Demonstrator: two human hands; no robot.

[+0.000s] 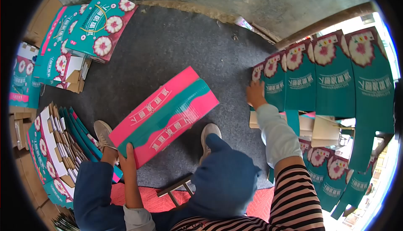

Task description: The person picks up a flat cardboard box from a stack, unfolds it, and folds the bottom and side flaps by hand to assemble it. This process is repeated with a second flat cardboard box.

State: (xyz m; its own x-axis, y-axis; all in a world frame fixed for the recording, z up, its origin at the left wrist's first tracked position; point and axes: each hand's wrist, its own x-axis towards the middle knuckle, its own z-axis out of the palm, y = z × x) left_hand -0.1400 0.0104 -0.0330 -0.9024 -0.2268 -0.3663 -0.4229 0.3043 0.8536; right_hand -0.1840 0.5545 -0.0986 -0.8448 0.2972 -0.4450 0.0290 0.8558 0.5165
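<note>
My left hand (pixel 127 160) grips the near end of a folded pink and teal carton (pixel 163 115), held tilted above the grey floor between my feet. My right hand (pixel 255 93) reaches out to the right and rests on the leftmost of a row of upright teal cartons (pixel 331 73) with flower prints. The fingers lie against that carton's lower edge; a firm grip cannot be made out.
A fan of flat teal cartons (pixel 54 147) lies at my left. More assembled teal cartons (pixel 90 25) are piled at the back left. A grey mat (pixel 168 50) covers the floor up to a concrete wall (pixel 252 0). I sit on a red stool (pixel 151 197).
</note>
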